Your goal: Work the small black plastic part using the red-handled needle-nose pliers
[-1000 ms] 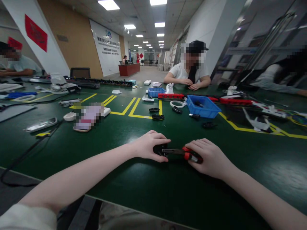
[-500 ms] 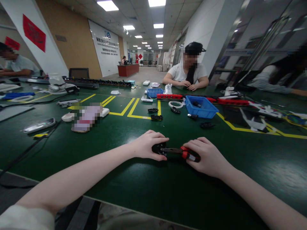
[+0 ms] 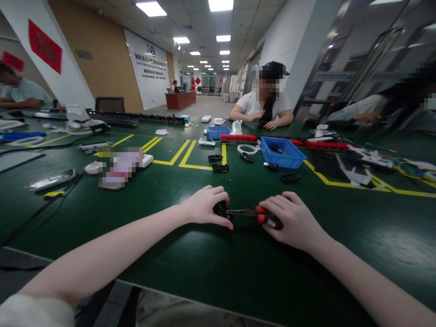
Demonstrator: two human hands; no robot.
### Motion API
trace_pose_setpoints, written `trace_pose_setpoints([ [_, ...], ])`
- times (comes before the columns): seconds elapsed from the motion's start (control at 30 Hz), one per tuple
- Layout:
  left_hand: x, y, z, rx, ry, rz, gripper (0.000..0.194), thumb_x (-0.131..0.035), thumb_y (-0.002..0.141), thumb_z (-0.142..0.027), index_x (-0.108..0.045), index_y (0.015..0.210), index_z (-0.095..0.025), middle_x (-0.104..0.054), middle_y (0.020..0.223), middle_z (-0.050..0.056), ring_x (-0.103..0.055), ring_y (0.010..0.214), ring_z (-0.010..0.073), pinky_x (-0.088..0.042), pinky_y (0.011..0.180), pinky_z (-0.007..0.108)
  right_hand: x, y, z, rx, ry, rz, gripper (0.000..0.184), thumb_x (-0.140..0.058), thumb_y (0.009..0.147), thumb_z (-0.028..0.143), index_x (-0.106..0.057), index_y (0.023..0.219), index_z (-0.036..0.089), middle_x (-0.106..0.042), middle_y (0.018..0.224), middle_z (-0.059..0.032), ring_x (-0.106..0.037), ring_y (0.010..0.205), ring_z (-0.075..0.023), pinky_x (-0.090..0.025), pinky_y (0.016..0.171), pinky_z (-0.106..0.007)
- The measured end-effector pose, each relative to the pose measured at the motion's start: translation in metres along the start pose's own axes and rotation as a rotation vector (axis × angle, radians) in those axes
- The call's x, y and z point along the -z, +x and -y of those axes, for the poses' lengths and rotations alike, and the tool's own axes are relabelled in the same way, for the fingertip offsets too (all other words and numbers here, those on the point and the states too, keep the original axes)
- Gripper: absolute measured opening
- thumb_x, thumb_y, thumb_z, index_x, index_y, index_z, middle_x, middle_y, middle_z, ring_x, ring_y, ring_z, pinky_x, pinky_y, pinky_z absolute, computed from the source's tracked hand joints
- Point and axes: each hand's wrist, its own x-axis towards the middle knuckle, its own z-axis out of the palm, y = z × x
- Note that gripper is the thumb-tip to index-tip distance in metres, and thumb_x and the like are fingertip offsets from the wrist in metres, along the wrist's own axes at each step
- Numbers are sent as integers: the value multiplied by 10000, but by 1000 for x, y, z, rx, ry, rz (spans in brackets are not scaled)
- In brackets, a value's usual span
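Over a dark green table [image 3: 235, 277] in an open office, a worker's two bare hands meet at a small black part. The left hand [image 3: 206, 204] grips the black part [image 3: 220, 209], its thumb curled below and its fingers bent over the top. From the other side, the right hand [image 3: 293, 218] has its fingers wrapped around the red-and-black handles of long-nosed pliers [image 3: 247, 212], whose tips reach the part; whether they pinch it is too small to tell. Part and pliers are held near the middle of the table, on the worker's side of the yellow tape [image 3: 195, 167].

Beyond the hands, two black pieces [image 3: 220, 167] lie near each other by the tape, with a coil of white cable [image 3: 239, 149] to their right. A larger blue bin [image 3: 284, 161] with dark items inside stands just past the coil, and a smaller blue bin [image 3: 219, 133] sits farther back, beside a red strip [image 3: 238, 138]. Off to the left lies a pinkish phone [image 3: 122, 169], partly pixelated, near a white case [image 3: 146, 161].

Across the table, a person in a black cap [image 3: 275, 69] and white shirt sits with both forearms on the tabletop. Others sit at the far left and far right, beneath rows of ceiling lights [image 3: 220, 5].
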Motion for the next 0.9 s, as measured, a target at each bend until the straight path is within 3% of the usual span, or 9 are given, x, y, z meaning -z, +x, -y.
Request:
trace_pose_setpoints([
  [0.3, 1, -3, 2, 41, 126, -111, 573, -616, 738, -732, -606, 943, -197, -601, 928, -3, -542, 738, 144, -342, 705, 281, 5, 0, -6, -82, 10, 45, 254, -587, 764, 285, -625, 994, 183, -713, 939, -70, -646, 859, -227, -368, 858, -417],
  [0.57, 2, -1, -3, 70, 32, -19, 407, -623, 843, -577, -598, 995, -201, -659, 900, 4, -603, 787, 167, -389, 739, 278, 6, 0, -8, -124, -16, 41, 233, -588, 759, 286, -617, 972, 198, -717, 924, -60, -649, 844, -232, -372, 844, -426],
  [0.9, 2, -2, -1, 80, -67, 34, 390, -571, 890, -550, -586, 1065, -202, -658, 856, 12, -609, 740, 173, -376, 624, 244, 5, -1, -6, -116, -3, 57, 225, -575, 765, 293, -613, 961, 189, -712, 930, -75, -647, 847, -233, -367, 857, -426],
])
